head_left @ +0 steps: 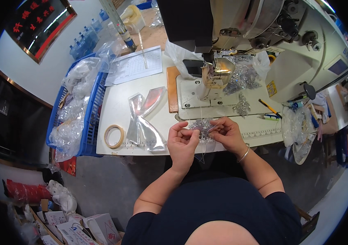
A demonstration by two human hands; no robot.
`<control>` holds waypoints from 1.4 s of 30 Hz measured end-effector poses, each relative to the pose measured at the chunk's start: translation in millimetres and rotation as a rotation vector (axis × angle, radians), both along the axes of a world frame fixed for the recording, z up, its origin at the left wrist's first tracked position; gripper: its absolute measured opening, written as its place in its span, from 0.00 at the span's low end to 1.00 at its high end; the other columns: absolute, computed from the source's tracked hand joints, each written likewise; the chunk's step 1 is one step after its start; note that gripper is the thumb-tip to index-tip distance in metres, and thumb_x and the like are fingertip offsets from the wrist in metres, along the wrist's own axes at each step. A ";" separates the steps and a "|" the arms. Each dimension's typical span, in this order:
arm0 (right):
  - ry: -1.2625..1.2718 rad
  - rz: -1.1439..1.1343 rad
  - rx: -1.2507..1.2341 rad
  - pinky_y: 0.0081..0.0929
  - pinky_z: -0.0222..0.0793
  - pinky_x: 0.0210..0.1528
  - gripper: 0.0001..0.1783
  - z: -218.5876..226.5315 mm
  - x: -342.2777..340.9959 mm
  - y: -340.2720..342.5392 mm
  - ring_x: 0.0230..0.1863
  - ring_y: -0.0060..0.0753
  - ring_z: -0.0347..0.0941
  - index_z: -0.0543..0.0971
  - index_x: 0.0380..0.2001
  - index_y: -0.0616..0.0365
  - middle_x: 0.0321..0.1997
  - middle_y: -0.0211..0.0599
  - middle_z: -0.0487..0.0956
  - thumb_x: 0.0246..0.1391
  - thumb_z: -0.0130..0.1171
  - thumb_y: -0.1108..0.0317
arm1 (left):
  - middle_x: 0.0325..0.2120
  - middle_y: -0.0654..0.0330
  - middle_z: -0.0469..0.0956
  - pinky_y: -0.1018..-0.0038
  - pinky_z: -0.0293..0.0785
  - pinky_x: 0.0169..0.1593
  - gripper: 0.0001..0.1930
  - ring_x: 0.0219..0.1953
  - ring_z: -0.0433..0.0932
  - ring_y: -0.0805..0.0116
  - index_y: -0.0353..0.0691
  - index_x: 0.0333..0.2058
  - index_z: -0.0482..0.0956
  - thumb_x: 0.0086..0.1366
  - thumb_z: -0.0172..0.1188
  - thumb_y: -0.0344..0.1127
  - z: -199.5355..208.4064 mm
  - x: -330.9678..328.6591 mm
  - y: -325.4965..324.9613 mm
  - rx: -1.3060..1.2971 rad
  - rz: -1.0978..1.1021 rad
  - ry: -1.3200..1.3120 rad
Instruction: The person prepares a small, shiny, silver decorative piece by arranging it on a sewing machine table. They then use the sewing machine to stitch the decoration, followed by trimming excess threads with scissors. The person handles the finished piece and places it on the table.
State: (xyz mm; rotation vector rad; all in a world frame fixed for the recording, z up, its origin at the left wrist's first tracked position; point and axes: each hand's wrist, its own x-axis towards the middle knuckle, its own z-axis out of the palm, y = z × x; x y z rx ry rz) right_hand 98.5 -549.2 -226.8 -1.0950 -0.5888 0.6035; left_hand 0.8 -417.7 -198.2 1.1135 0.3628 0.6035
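Observation:
My left hand (183,143) and my right hand (228,134) are close together at the front edge of the white sewing table (108,116). Between them is a small silvery, glittering beaded piece (201,125), pinched by the fingertips of both hands. Thin thread trails around it, partly hidden by my fingers. Just beyond stands a sewing machine (219,77), its needle area above a metal plate. To the right of the plate lies a similar silvery piece (242,106), and a heap of glittering pieces (243,77) sits behind the machine head.
Left of my hands lie shiny silver curved strips (149,130) and a tape roll (114,136). A blue basket (88,134) of clear plastic bags stands at the table's left edge. On the right are an orange-and-black pen-like tool (269,107) and thread snips (271,116).

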 end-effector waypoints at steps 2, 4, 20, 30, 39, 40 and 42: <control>0.003 0.008 -0.007 0.13 0.68 0.39 0.18 0.4 0.5 -1.0 0.37 0.15 0.73 0.73 0.44 0.61 0.35 0.34 0.79 0.47 0.60 0.81 | 0.26 0.63 0.73 0.89 0.69 0.32 0.18 0.27 0.72 0.83 0.33 0.44 0.65 0.55 0.58 0.18 0.7 -0.4 0.5 0.027 0.003 0.005; 0.012 0.002 -0.017 0.13 0.68 0.39 0.18 3.8 -0.3 -0.4 0.37 0.15 0.72 0.73 0.43 0.61 0.35 0.33 0.79 0.47 0.60 0.82 | 0.26 0.63 0.73 0.88 0.69 0.32 0.18 0.27 0.72 0.82 0.33 0.44 0.66 0.55 0.59 0.18 -0.3 -0.7 1.1 0.032 0.004 0.004; 0.041 0.033 -0.016 0.14 0.68 0.40 0.19 -0.9 2.2 -0.8 0.37 0.16 0.73 0.72 0.44 0.61 0.35 0.34 0.78 0.47 0.60 0.81 | 0.25 0.61 0.76 0.87 0.71 0.33 0.18 0.27 0.74 0.80 0.33 0.42 0.66 0.54 0.61 0.19 0.7 -1.3 2.1 0.045 0.012 0.013; 0.034 0.032 0.003 0.14 0.68 0.40 0.18 0.6 -1.2 0.4 0.37 0.17 0.73 0.72 0.43 0.61 0.36 0.34 0.78 0.47 0.60 0.81 | 0.25 0.61 0.75 0.88 0.71 0.30 0.17 0.26 0.74 0.81 0.34 0.40 0.65 0.54 0.60 0.18 -2.6 0.3 -0.5 0.084 0.053 0.002; 0.014 -0.177 -0.067 0.19 0.71 0.40 0.16 5.1 -12.6 12.4 0.36 0.21 0.73 0.70 0.35 0.60 0.34 0.31 0.74 0.43 0.62 0.83 | 0.27 0.61 0.74 0.87 0.72 0.32 0.18 0.29 0.74 0.79 0.34 0.41 0.65 0.54 0.60 0.18 -13.5 3.2 -2.4 0.120 0.046 0.004; 0.021 -0.193 -0.059 0.19 0.72 0.40 0.16 5.8 -13.7 14.0 0.36 0.21 0.73 0.69 0.34 0.60 0.34 0.31 0.74 0.43 0.63 0.83 | 0.27 0.61 0.74 0.86 0.73 0.33 0.19 0.29 0.74 0.79 0.34 0.42 0.64 0.54 0.60 0.19 -13.9 3.3 -1.5 0.086 0.028 0.001; 0.030 -0.226 -0.042 0.17 0.70 0.36 0.16 8.6 -15.7 17.7 0.33 0.19 0.72 0.69 0.34 0.59 0.32 0.30 0.74 0.43 0.63 0.82 | 0.28 0.61 0.74 0.84 0.73 0.35 0.21 0.30 0.74 0.78 0.34 0.45 0.63 0.54 0.60 0.19 -14.6 2.9 1.0 0.015 -0.006 -0.005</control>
